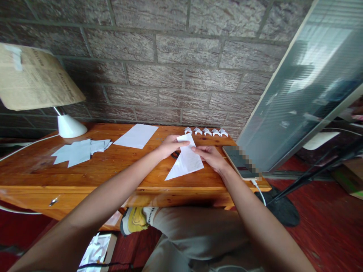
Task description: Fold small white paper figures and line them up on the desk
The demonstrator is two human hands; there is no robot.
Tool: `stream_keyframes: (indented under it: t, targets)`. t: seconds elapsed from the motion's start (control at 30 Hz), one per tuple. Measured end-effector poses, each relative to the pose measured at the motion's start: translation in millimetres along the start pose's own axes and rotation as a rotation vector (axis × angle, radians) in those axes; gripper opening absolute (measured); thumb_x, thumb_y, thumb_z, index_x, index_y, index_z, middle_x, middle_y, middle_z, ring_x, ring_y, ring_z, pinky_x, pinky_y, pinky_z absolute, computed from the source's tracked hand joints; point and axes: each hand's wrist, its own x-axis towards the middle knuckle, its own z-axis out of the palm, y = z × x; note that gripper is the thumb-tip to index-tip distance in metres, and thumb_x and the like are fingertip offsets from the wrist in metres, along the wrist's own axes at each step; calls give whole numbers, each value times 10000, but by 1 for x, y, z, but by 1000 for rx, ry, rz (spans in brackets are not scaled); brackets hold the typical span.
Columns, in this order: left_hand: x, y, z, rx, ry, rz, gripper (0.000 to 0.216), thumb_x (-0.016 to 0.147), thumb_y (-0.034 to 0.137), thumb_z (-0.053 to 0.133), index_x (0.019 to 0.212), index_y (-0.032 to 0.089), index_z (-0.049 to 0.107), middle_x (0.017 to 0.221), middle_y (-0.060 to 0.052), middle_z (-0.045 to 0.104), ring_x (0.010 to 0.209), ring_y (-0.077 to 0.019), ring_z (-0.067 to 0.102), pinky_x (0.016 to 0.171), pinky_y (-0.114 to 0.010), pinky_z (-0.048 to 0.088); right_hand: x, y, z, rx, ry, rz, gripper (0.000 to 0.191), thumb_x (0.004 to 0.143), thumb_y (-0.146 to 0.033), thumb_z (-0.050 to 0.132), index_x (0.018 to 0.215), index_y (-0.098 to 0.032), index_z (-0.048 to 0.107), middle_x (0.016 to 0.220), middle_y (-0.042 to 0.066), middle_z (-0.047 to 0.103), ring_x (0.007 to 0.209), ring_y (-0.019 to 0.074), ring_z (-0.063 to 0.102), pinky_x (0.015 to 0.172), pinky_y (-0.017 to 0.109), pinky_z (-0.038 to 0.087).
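Note:
Between my two hands is a white sheet of paper (pixel 187 162), folded, with a long pointed corner toward the lower left. My left hand (pixel 171 145) pinches its upper left part, thumb on top. The right hand (pixel 211 155) grips its right edge, also with the thumb on top. The paper is tilted just above the wooden table (pixel 119 175). A dark object, perhaps scissors handles (pixel 176 154), shows partly beneath the left hand and the paper. Behind the hands, several small folded paper pieces (pixel 207 132) stand in a row by the wall.
A blank white sheet (pixel 136 136) and a pile of cut papers (pixel 78 152) lie to the left. Beyond stands a lamp (pixel 70 126) with a newspaper-covered shade. A tablet (pixel 241 162) with a white cable rests at the right edge. Below is a box of crumpled paper (pixel 109 245).

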Motion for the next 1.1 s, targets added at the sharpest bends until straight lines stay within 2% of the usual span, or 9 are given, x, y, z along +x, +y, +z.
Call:
stream_keyframes:
  t: [0.1,0.2,0.4,0.47,0.57,0.67,0.9,1.1]
  targets:
    - [3,-1,-4,-89,40,-53,477,487,348,867,876,129,697,845,-57,716,707,-144,645,690,-277,493,-1,1,-3,73,-64,52,305,695,-450,752,808,-167,739,720,23,717,627,131,637,637,243,512]
    - [3,1,-5,-97,89,-112,458,477,316,873,852,123,694,804,-47,709,648,-114,625,610,-229,474,-1,2,-5,91,-102,114,315,660,-399,796,873,-173,743,800,38,736,670,136,662,687,247,530]
    - [-2,7,1,-163,95,-142,429,486,290,875,839,127,692,774,-46,713,632,-126,641,610,-239,514,0,2,-5,85,-65,149,367,606,-377,833,884,-153,747,842,69,744,692,158,677,703,275,547]
    - [-4,9,3,-160,75,-187,432,492,297,874,848,131,694,764,-53,718,623,-143,651,609,-258,528,0,2,-3,90,-51,142,386,591,-379,840,884,-145,746,838,72,745,695,164,679,711,283,551]
    - [-7,10,4,-137,-19,-259,456,505,301,873,884,117,699,804,-82,733,647,-179,672,646,-301,549,0,1,-1,106,-35,137,402,574,-376,846,878,-133,743,826,67,746,691,161,681,713,281,556]
    - [-9,10,4,-137,-57,-277,449,512,292,870,885,103,703,809,-92,738,660,-195,677,682,-325,551,-2,-1,1,142,-2,134,376,566,-345,853,857,-135,742,801,59,746,670,143,678,687,246,555]
    - [-7,12,-1,-20,8,-248,300,581,286,815,803,109,718,718,-59,728,584,-168,636,608,-283,486,-1,-2,2,235,-22,186,213,691,-284,785,852,-152,738,804,48,749,614,99,658,620,193,559]
    - [-2,11,-5,38,-5,-242,259,609,289,773,793,113,727,758,-63,733,649,-178,648,628,-270,469,-3,-3,0,281,-50,254,100,766,-227,727,841,-161,721,784,18,743,625,95,674,633,196,568]
